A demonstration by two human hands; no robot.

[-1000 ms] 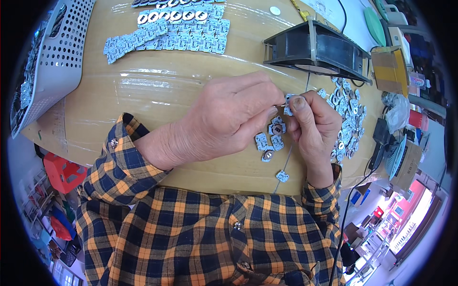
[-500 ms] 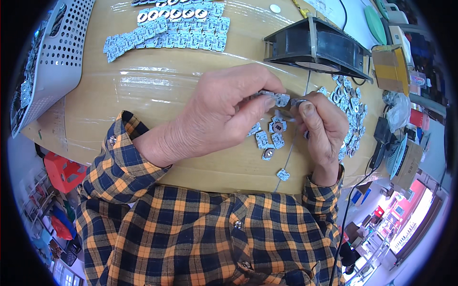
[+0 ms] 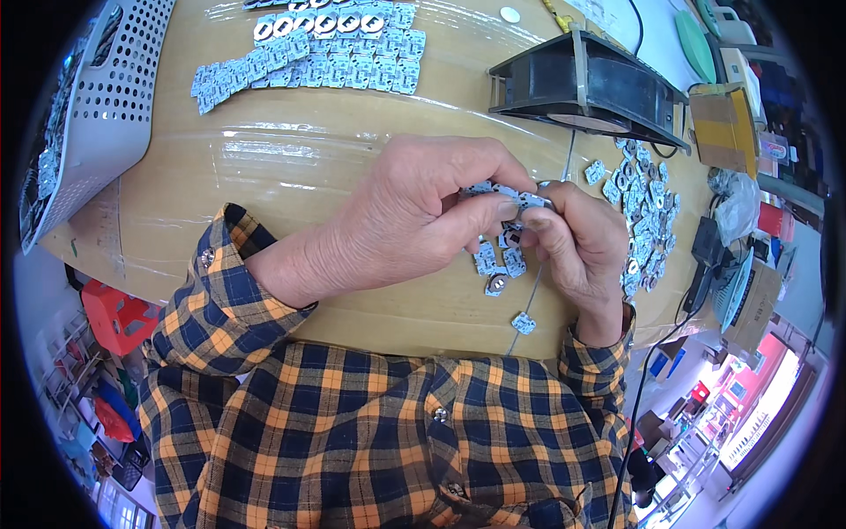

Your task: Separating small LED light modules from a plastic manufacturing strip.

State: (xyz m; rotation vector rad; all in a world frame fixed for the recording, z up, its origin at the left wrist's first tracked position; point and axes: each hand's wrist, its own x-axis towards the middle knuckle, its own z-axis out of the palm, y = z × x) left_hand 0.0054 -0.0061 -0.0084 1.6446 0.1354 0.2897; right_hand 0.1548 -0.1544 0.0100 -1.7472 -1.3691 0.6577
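My left hand [image 3: 410, 207] pinches a short strip of small pale-blue circuit boards [image 3: 504, 190] between thumb and fingers, above the table. My right hand [image 3: 582, 238] is closed on the strip's right end, thumb below and curled fingers behind; whether a small separate part is also between these fingers is hidden. Just under the hands lie several loose boards [image 3: 486, 258], some partly covered by the fingers. One board bears a round metal piece [image 3: 497, 283]. A single board [image 3: 523, 324] lies nearer to me.
A heap of similar boards [image 3: 648, 216] spreads at the right. Rows of joined boards [image 3: 361, 70] lie at the far left, some with round rings. A black fan [image 3: 586, 88] stands at the far right, beside a cardboard box [image 3: 723, 128]. A perforated grey basket [image 3: 110, 115] sits at the left edge.
My right hand has moved slightly left and its fingers now meet the strip's end, where a gap was before. The strip has lowered a little in my left hand.
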